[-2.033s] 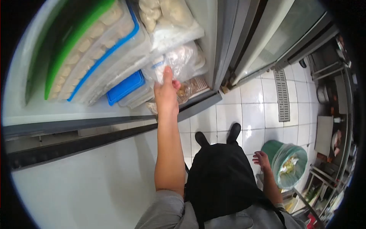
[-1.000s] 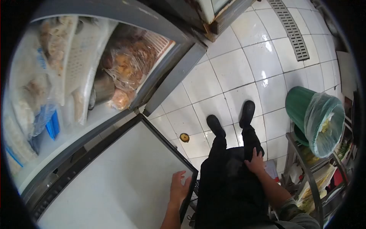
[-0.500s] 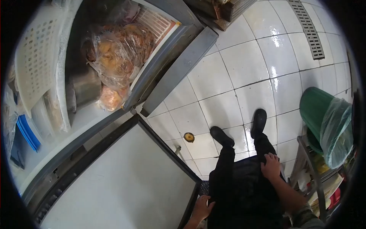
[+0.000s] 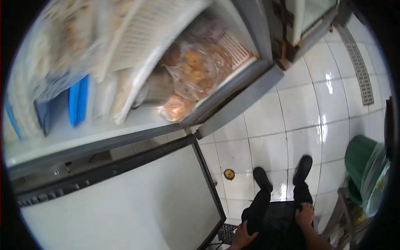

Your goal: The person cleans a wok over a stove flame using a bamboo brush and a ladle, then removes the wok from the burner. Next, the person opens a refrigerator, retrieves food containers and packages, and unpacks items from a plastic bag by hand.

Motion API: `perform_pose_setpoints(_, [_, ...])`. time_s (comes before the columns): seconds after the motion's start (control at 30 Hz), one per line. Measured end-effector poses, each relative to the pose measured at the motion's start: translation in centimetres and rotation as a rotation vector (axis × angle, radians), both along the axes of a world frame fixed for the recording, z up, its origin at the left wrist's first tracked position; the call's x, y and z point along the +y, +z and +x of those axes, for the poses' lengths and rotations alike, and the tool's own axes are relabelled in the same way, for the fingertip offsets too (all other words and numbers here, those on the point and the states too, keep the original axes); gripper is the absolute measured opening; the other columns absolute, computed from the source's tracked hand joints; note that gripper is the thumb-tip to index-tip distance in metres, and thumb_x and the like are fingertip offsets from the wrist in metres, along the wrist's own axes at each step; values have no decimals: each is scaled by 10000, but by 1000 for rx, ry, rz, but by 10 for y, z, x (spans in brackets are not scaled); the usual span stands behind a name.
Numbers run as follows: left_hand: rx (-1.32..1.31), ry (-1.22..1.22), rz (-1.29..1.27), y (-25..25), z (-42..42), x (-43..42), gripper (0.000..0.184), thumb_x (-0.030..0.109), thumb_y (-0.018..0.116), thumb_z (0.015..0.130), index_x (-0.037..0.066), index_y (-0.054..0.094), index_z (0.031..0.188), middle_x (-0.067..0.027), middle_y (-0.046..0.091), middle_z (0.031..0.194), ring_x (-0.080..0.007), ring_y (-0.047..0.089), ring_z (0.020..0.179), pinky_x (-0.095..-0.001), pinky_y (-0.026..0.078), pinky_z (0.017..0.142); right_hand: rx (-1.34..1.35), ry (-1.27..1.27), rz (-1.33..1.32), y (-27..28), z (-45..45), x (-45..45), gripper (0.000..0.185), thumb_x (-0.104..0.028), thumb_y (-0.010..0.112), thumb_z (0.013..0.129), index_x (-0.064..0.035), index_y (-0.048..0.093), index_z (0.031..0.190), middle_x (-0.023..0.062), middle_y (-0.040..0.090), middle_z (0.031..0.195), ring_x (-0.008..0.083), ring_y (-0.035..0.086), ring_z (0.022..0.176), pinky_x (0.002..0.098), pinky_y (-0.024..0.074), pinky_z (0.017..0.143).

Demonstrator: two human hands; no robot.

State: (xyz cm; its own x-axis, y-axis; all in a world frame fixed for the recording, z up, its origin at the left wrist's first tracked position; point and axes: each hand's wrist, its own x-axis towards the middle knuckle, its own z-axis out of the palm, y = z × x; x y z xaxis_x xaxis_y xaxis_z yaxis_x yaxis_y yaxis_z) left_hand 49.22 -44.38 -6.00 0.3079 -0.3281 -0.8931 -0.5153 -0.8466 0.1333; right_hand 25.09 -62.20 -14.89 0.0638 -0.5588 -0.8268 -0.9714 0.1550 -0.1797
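At the lower middle, my left hand [image 4: 243, 236] rests against the dark trouser leg [image 4: 254, 214], fingers apart and holding nothing. My right hand [image 4: 304, 214] lies on the other leg near the knee, its fingers spread and empty. Up and to the left is an open fridge or freezer compartment [image 4: 137, 121]. Inside it are plastic-wrapped food [image 4: 196, 71], a pinkish wrapped bundle [image 4: 177, 107], a metal container [image 4: 156, 88], a white perforated basket [image 4: 139, 37] and a blue lid [image 4: 78, 101]. Neither hand touches these.
An open white door panel [image 4: 121, 200] with a dark edge fills the lower left. On the tiled floor are a small round yellowish item [image 4: 229, 174] and a drain grate [image 4: 357, 66]. A green bin [image 4: 360, 156] with a plastic liner and a metal rack [image 4: 343, 208] stand at the right.
My left hand has left the bagged food and come down to my leg. My right hand has moved from beside the bin onto the other leg. The view has shifted toward the lower compartment.
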Motion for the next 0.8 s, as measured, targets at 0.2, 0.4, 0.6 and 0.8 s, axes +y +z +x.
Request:
perform_pose_setpoints(0.2, [-6,93,-6,3,-1,2,994,597,695,776,10,284,1465,-327,428,1345,-467,449,1254,-503,421,1030,30,117,-32,-5,2,9,365,-231,672,780,-49,637,1094,155,602,1180,353,519,1171,470,449,978])
perform_pose_setpoints(0.4, [7,197,-57,9,-2,23,1012,628,675,774,35,262,1483,-333,384,1378,-476,483,1220,-516,428,1023,117,181,15,3,10,4,411,-251,679,783,-61,620,1143,137,600,1177,338,532,1153,467,463,967])
perform_pose_setpoints(0.6, [45,230,4,17,8,26,1001,615,675,785,27,260,1482,-327,378,1389,-471,492,1220,-518,437,1009,134,215,-1,1,13,7,388,-261,690,797,-71,638,1132,138,603,1173,332,538,1145,453,467,966])
perform_pose_setpoints(0.8, [-34,430,-271,28,-4,37,847,396,777,762,46,377,1421,-269,445,1335,-432,469,1190,-507,414,1014,134,213,15,-1,11,7,396,-279,671,812,-58,637,1139,143,598,1218,326,533,1178,455,460,983])
